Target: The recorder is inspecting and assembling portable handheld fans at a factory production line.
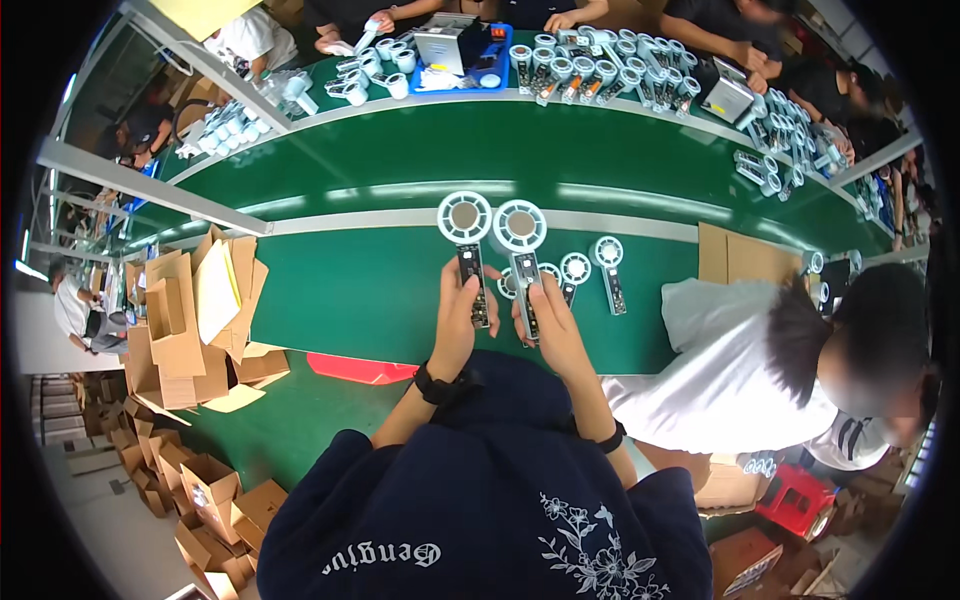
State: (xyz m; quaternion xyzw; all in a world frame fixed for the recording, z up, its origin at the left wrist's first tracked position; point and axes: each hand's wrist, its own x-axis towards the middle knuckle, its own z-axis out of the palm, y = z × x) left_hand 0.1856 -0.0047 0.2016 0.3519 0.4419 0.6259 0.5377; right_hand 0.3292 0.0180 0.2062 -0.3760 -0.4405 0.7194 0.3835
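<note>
My left hand [455, 318] is closed round the handle of a pale blue handheld fan body [465, 218], its round head pointing away from me. The handle is uncovered and shows a dark circuit board. A second fan body [520, 226] of the same kind stands beside it, gripped at its handle by my right hand [560, 322]. Both are raised above the green bench, heads close together. Just past my right hand, more fan bodies lie on the bench: one [575, 268] partly behind my fingers and another [608, 252] in full view to its right.
A green conveyor belt [400, 150] runs beyond the bench's metal edge. Along its far side lie many fan parts [600, 70] and a blue tray [462, 85], with people behind. Cardboard boxes [175, 310] are stacked left. A red tray [360, 369] lies near my left forearm. A person in white [720, 370] sits close on my right.
</note>
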